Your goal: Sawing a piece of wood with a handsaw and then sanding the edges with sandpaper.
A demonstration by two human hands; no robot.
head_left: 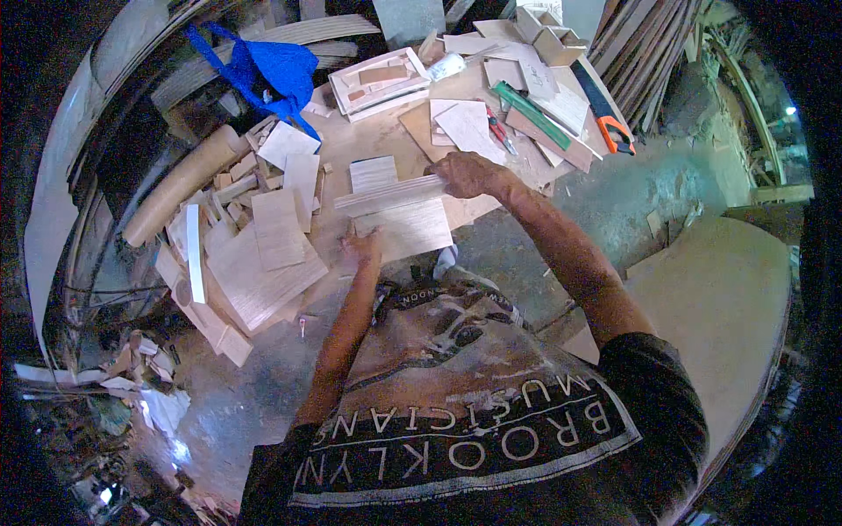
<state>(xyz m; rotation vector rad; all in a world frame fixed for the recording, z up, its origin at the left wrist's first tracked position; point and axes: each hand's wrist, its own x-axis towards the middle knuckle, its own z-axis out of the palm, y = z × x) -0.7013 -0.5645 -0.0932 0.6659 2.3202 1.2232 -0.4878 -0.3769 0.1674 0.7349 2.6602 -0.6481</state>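
A pale wooden sheet point(408, 232) lies at the near edge of the workbench, in front of my body. Across its far part runs a narrow wooden strip point(386, 196). My right hand point(472, 174) is closed round the strip's right end. At the sheet's lower left corner is my left hand point(361, 249), its fingers bent against the wood; their exact grip is small and partly hidden. Just beyond the strip lies a smaller pale wooden piece point(374, 173).
Thin wooden panels point(263, 272) and offcuts crowd the left, beside a brown cardboard tube point(180, 186). Farther back are a blue bag point(272, 74) and a white wooden tray point(379, 83). Red-handled pliers point(500, 136), a green strip point(531, 116) and an orange-handled saw point(605, 114) lie right.
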